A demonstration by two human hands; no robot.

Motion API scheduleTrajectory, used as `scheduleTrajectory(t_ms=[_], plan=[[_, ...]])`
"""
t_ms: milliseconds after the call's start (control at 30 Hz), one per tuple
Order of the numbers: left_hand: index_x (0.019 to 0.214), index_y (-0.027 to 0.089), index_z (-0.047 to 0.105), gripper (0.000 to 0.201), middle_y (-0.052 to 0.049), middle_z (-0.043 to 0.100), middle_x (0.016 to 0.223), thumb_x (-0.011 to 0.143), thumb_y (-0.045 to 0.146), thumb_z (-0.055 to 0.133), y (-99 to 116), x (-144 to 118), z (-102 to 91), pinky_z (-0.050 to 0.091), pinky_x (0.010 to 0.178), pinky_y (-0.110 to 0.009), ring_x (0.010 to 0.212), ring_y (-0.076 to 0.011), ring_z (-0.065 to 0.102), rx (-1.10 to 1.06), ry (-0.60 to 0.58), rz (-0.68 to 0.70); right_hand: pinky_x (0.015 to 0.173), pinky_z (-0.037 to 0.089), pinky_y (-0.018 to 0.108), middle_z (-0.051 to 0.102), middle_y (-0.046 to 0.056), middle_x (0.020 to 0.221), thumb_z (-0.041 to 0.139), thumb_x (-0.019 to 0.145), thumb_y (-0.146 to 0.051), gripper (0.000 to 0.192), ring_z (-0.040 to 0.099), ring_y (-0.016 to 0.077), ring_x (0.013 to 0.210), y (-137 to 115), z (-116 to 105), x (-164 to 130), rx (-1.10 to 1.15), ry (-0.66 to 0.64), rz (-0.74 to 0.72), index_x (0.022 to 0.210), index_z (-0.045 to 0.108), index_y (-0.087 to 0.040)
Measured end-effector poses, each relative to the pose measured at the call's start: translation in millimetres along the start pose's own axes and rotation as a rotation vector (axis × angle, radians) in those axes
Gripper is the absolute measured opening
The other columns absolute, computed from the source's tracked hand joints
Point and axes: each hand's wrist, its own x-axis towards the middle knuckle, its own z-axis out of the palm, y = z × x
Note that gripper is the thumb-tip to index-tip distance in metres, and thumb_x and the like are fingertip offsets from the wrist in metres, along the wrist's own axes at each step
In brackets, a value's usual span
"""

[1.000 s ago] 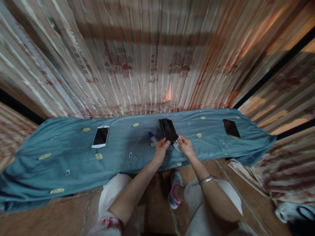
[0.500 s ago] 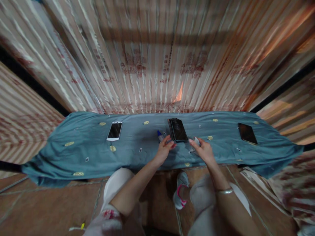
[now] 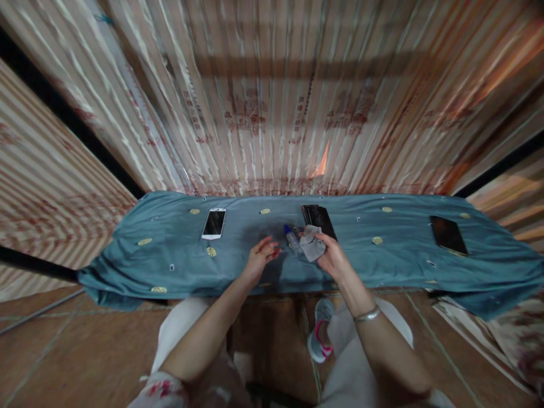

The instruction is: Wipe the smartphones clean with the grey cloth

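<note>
My right hand (image 3: 334,262) has its fingers pinched around a small grey cloth (image 3: 312,245), bunched up and lifted just off the desk (image 3: 382,255), which is draped in a blue-green cover. The cloth looks soft and nearly weightless, so I judge a light pinch at any fold holds it; it will flop and change shape rather than slip. My left hand (image 3: 260,260) hovers empty over the cover, fingers loosely curled and narrow, reaching toward a little bottle with a blue cap (image 3: 292,238) that lies just beside the cloth. That bottle looks light, hard and smooth, so I would take it around the body, not the cap.

Just behind the cloth lies a dark phone (image 3: 318,217), partly hidden by it; its glass may be cracked, though blur keeps me from being sure. It would be stiff, slick and fragile, best gripped by its long edges. A white phone (image 3: 213,223) sits off to the left, and another dark phone (image 3: 448,235) well apart at the right.
</note>
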Motion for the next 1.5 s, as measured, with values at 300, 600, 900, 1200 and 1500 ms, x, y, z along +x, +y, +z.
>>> scheduleTrajectory(t_ms=[300, 600, 900, 1200, 1500], plan=[[0.101, 0.014, 0.066, 0.04, -0.012, 0.07, 0.1, 0.088, 0.048, 0.05, 6, -15, 7.5, 0.048, 0.09, -0.038, 0.095, -0.0231, 0.066, -0.231, -0.181, -0.229, 0.08, 0.056, 0.028, 0.075, 0.002, 0.081, 0.053, 0.065, -0.016, 0.027, 0.07, 0.0176, 0.084, 48, 36, 14, 0.139, -0.259, 0.175, 0.088, 0.068, -0.017], [0.086, 0.014, 0.067, 0.01, -0.004, 0.071, 0.079, 0.077, 0.011, 0.067, 3, -17, -2.8, 0.051, 0.09, -0.038, 0.074, -0.0153, 0.066, -0.22, -0.034, -0.211, 0.094, 0.049, 0.037, 0.074, 0.003, 0.099, 0.053, 0.072, -0.021, 0.037, 0.066, 0.0206, 0.099, 72, 58, 13, -0.368, -0.28, -0.063, 0.105, 0.069, -0.022], [0.094, 0.015, 0.069, 0.016, -0.005, 0.071, 0.095, 0.079, 0.012, 0.063, 15, -17, -22.9, 0.049, 0.092, -0.04, 0.09, -0.0184, 0.066, -0.185, 0.078, -0.125, 0.102, 0.043, 0.04, 0.062, 0.008, 0.128, 0.045, 0.089, -0.028, 0.042, 0.058, 0.0217, 0.118, 69, 48, 27, -1.08, -0.204, -0.438, 0.13, 0.055, -0.022], [0.09, 0.016, 0.068, 0.021, -0.008, 0.071, 0.1, 0.086, 0.023, 0.049, 26, -16, -41.1, 0.051, 0.085, -0.037, 0.098, -0.0224, 0.064, -0.201, 0.201, -0.14, 0.096, 0.044, 0.04, 0.059, 0.024, 0.125, 0.052, 0.09, -0.028, 0.05, 0.057, 0.0306, 0.115, 39, 23, 39, -1.795, 0.016, -0.462, 0.133, 0.047, -0.003], [0.079, 0.019, 0.072, 0.017, -0.008, 0.071, 0.096, 0.076, 0.032, 0.061, 36, -13, -57.0, 0.036, 0.103, -0.039, 0.107, -0.0269, 0.058, 0.654, 0.162, 0.409, 0.076, 0.048, 0.029, 0.071, 0.01, 0.093, 0.056, 0.081, -0.029, 0.024, 0.066, 0.0219, 0.088, 39, 20, 51, -1.378, -0.04, -0.188, 0.099, 0.067, -0.016]])
